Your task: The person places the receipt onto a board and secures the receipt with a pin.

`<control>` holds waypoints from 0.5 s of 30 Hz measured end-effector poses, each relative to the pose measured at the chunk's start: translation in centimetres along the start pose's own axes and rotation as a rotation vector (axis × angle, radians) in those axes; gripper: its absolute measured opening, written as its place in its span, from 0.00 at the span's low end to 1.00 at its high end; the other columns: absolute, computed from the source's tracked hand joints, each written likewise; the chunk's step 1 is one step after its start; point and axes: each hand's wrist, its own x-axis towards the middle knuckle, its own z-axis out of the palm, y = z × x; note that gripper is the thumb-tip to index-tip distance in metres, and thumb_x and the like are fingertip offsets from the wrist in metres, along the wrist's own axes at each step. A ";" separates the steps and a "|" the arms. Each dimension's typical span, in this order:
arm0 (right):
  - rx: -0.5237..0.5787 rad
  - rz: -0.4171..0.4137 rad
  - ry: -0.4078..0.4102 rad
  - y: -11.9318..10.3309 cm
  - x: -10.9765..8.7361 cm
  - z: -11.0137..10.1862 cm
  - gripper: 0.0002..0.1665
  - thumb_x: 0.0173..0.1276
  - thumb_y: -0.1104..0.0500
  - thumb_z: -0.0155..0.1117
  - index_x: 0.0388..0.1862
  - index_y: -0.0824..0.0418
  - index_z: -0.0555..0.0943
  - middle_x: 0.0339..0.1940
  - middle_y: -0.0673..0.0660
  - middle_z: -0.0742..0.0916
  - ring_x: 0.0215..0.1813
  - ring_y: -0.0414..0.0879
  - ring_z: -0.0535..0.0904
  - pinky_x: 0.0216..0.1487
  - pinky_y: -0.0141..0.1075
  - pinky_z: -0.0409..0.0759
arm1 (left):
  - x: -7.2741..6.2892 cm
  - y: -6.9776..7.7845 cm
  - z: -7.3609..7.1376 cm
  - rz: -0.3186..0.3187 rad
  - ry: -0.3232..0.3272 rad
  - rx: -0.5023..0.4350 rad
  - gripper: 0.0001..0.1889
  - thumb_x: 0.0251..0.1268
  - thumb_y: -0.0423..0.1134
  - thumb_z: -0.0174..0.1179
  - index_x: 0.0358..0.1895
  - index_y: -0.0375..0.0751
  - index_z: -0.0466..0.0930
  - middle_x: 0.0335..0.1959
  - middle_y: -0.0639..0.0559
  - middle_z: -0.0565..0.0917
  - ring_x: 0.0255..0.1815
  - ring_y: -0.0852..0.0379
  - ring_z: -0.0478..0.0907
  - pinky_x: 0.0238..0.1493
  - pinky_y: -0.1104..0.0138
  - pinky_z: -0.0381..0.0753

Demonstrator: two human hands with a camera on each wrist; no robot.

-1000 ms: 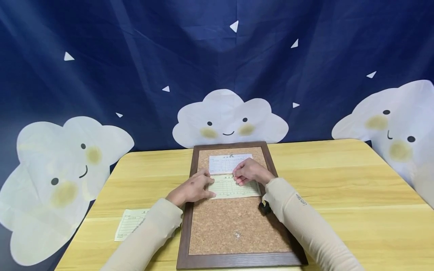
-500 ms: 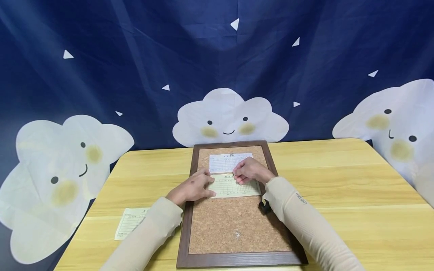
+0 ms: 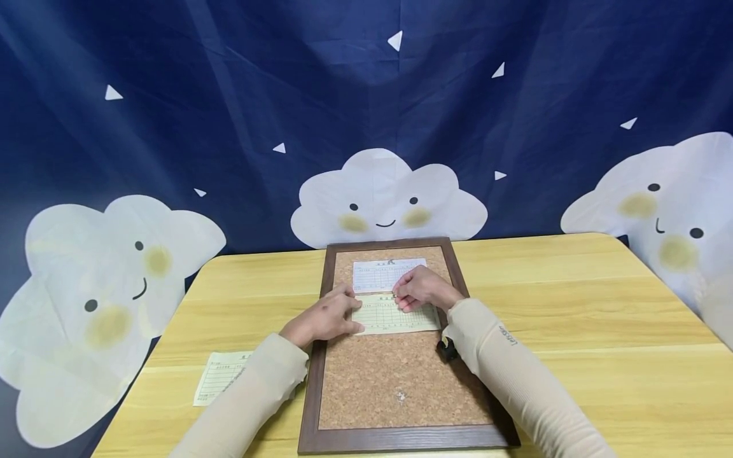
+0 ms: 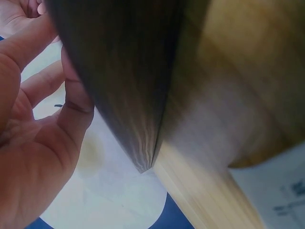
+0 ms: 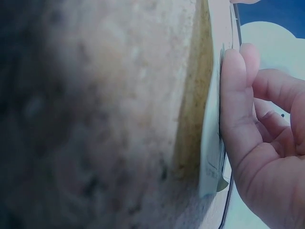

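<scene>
A brown-framed cork board (image 3: 355, 381) lies on the wooden table. Across its upper half are a white printed slip (image 3: 369, 277) and, just below, a pale yellow printed slip (image 3: 379, 319). My left hand (image 3: 326, 315) reaches over the frame's left side, fingers and thumb spread and touching the yellow slip's left end. At that slip's top edge, thumb and forefinger of my right hand (image 3: 425, 290) pinch what looks like a small pin, mostly hidden by the fingertips. Seen in the right wrist view, the yellow slip (image 5: 209, 143) lifts slightly off the cork beside my fingers.
Another yellow slip (image 3: 220, 376) lies on the table left of the board, partly under my left sleeve. A small cluster of clear pieces (image 3: 401, 396) sits low on the cork. Behind the table (image 3: 572, 305) hangs a blue curtain (image 3: 355, 83) with white clouds.
</scene>
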 end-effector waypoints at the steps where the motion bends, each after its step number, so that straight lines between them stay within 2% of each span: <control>1: -0.003 -0.002 0.000 0.0 0.0 0.0 0.07 0.72 0.72 0.57 0.43 0.75 0.82 0.24 0.59 0.85 0.21 0.41 0.81 0.30 0.34 0.84 | 0.0 0.0 0.0 0.000 0.001 -0.001 0.23 0.62 0.37 0.71 0.58 0.30 0.81 0.53 0.46 0.70 0.48 0.52 0.67 0.48 0.60 0.71; 15: -0.022 -0.004 0.003 0.0 0.0 0.0 0.08 0.72 0.73 0.56 0.43 0.75 0.82 0.23 0.58 0.85 0.21 0.41 0.81 0.31 0.35 0.85 | 0.2 -0.1 0.2 0.006 0.001 0.017 0.22 0.61 0.37 0.71 0.57 0.30 0.82 0.53 0.46 0.70 0.48 0.52 0.67 0.49 0.60 0.71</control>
